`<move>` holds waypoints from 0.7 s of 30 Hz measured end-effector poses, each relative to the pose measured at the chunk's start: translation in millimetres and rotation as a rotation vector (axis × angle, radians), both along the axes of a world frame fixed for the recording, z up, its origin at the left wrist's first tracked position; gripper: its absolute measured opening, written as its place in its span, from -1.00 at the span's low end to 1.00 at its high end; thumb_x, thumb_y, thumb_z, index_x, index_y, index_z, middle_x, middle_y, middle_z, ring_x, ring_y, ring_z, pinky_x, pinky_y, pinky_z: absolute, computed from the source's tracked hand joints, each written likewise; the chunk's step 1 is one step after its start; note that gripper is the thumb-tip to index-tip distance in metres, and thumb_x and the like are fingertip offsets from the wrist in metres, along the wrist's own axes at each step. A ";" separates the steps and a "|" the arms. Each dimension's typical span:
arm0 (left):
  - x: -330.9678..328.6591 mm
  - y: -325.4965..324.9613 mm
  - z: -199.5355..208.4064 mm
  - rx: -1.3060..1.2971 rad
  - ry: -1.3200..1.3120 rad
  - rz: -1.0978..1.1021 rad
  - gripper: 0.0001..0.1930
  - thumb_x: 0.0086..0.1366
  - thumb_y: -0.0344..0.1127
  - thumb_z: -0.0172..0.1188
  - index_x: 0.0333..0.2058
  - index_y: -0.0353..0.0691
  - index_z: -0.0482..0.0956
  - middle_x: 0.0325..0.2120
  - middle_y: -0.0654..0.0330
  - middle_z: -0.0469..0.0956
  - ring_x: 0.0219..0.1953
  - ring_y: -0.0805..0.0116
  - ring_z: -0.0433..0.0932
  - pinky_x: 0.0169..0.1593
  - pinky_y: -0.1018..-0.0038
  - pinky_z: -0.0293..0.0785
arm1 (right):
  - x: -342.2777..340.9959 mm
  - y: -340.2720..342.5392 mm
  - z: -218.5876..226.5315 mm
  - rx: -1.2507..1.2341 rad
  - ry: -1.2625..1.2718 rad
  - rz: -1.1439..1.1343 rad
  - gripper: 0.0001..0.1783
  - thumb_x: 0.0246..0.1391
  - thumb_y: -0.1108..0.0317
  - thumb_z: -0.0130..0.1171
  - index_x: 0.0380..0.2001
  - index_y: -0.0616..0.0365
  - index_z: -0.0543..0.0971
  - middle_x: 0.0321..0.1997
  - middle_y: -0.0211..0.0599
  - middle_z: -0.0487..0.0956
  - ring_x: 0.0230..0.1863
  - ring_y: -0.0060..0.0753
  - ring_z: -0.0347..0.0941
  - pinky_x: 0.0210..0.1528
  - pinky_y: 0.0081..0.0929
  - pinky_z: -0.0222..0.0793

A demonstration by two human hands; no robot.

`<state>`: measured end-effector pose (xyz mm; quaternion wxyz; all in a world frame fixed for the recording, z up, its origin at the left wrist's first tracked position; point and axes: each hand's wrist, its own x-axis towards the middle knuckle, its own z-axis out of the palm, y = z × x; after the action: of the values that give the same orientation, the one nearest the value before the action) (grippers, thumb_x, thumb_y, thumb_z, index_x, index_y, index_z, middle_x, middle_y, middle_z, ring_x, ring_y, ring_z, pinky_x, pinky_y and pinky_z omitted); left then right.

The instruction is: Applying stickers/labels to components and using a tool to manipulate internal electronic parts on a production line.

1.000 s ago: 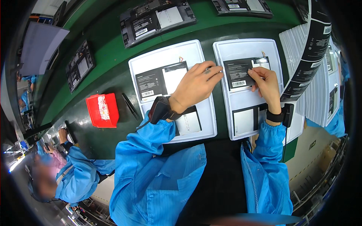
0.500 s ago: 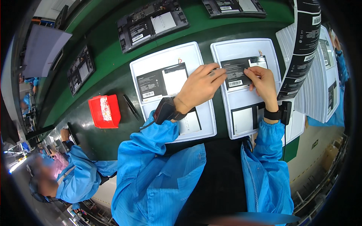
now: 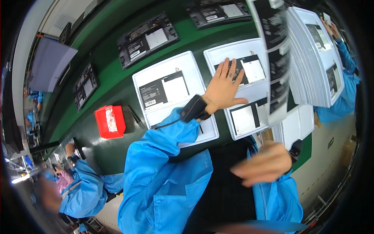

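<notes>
My left hand (image 3: 225,87) lies flat with fingers spread over the black label area of a flat battery pack (image 3: 254,71) in the upper part of a white tray (image 3: 218,52). That battery's white area and a small coloured wire show beside my fingers. A second battery (image 3: 243,117) lies in the same tray, nearer to me. My right hand (image 3: 269,163) is raised in front of my body, past the tray's near edge; motion smears its fingers. To the left, another white tray (image 3: 181,58) holds a labelled battery (image 3: 154,95), with my left sleeve over its near part.
A strip of black printed labels (image 3: 276,58) hangs across the right tray's edge. Stacked white trays (image 3: 302,58) stand on the right. A red bin (image 3: 110,121) and dark tweezers (image 3: 135,117) lie left. Open device housings (image 3: 148,41) line the back. A co-worker (image 3: 83,187) sits left.
My right hand has left the battery and come back toward my body. My left hand has moved onto the battery and spread its fingers. The view has shifted, so the label strip appears further left.
</notes>
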<state>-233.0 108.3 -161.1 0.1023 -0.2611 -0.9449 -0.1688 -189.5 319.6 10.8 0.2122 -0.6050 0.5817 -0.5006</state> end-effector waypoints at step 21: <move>18.2 93.3 67.4 1.766 -0.908 -0.037 -0.68 0.44 -0.29 0.24 0.08 -0.31 0.56 -0.08 0.20 0.64 -0.07 0.45 0.59 0.02 0.48 0.54 | -23.0 73.3 -70.4 0.023 -0.024 -1.293 -0.89 0.06 0.51 0.36 -0.30 0.26 0.73 -0.26 -0.26 0.72 -0.29 -0.47 0.60 -0.27 -0.59 0.42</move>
<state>-214.8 201.6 -93.7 -0.1143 -0.0167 -0.4255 -0.8975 -212.5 392.9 -59.6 -0.1192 -0.1245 0.8315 -0.5280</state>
